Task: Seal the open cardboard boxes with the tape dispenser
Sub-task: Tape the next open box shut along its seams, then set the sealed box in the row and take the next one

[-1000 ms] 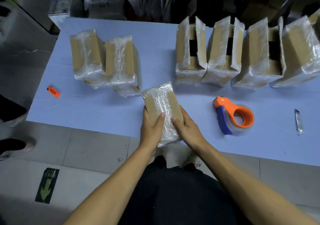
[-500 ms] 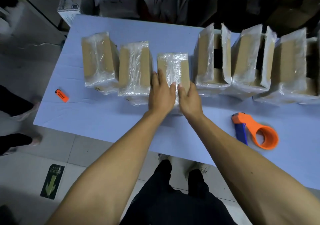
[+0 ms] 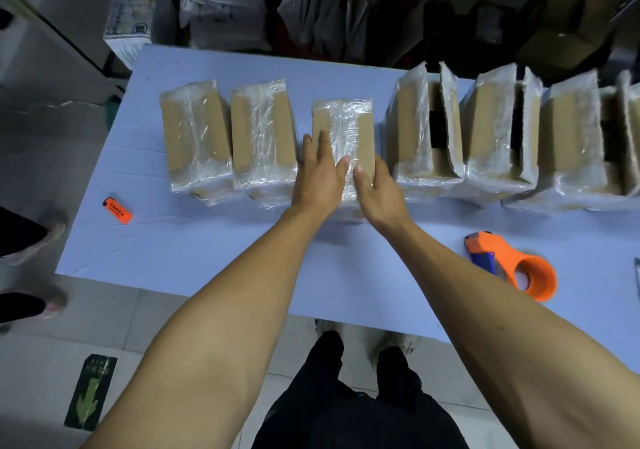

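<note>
— Where do the open boxes lie from my hands?

— Just right of your right hand, the nearer one; the first open box runs lengthwise away from you. Both hands lie flat, fingers straight, on the taped box, left hand beside the right.

— And the tape dispenser?

— Near-right of that hand, on the table.

— Any writing?

— The orange lighter, far left, has print too small to read
</note>
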`<control>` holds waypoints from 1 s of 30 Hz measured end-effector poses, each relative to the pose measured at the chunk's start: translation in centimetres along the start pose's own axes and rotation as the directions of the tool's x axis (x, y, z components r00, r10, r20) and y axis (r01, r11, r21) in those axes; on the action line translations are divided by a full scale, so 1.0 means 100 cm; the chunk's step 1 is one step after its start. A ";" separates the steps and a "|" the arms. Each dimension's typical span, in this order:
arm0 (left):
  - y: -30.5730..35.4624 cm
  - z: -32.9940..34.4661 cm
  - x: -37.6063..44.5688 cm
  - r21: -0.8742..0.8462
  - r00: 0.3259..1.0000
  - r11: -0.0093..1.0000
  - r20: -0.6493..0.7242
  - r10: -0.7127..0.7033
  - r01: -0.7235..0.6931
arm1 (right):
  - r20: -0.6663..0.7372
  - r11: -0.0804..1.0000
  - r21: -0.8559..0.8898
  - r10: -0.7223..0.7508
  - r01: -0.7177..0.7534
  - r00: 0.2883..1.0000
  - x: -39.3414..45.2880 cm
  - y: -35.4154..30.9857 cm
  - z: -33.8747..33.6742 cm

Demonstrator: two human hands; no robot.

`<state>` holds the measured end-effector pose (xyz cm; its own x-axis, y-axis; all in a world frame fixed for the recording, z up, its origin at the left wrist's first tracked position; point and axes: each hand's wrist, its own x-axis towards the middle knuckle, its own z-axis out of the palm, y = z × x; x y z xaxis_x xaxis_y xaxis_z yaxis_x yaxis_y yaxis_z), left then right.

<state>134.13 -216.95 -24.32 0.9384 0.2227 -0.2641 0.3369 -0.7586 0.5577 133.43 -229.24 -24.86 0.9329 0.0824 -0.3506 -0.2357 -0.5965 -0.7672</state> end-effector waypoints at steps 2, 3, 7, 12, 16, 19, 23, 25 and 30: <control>0.000 -0.002 -0.001 0.039 1.000 0.999 0.006 0.013 -0.013 | 0.039 0.998 -0.064 0.002 0.001 0.999 -0.017 0.006 -0.009; 0.001 -0.002 -0.002 0.061 1.000 0.998 0.006 0.017 -0.017 | 0.063 0.995 -0.096 0.013 -0.007 0.998 -0.027 0.011 -0.016; 0.015 -0.006 -0.003 0.237 0.993 0.965 -0.004 0.117 -0.113 | 0.095 0.930 -0.365 -0.003 0.038 0.995 -0.052 0.042 -0.057; 0.062 -0.002 -0.012 0.270 0.917 0.878 0.158 0.366 -0.396 | -0.028 0.885 -0.464 0.022 -0.032 0.999 -0.058 0.071 -0.116; 0.098 0.022 -0.023 0.257 0.891 0.858 0.216 0.399 -0.446 | -0.067 0.882 -0.470 -0.017 -0.017 0.998 -0.057 0.075 -0.150; 0.109 0.037 -0.026 0.242 0.920 0.891 0.176 0.350 -0.385 | -0.072 0.887 -0.460 -0.074 0.033 0.995 -0.055 0.076 -0.163; 0.113 0.039 -0.040 0.324 0.937 0.879 0.108 0.333 -0.350 | -0.053 0.897 -0.421 -0.175 0.137 0.983 -0.051 0.073 -0.167; 0.114 0.038 -0.056 0.348 0.933 0.867 0.092 0.347 -0.357 | -0.052 0.915 -0.363 -0.207 0.175 0.977 -0.052 0.072 -0.163; 0.086 0.051 -0.123 0.335 0.906 0.844 0.093 0.413 -0.419 | -0.066 0.973 -0.124 -0.202 0.193 0.977 -0.065 0.080 -0.146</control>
<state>125.13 -229.29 -20.30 0.9822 -0.1687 -0.0821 -0.1347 -0.9386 0.3175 129.47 -246.22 -20.86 0.9772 0.1481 -0.1522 -0.0160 -0.6636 -0.7479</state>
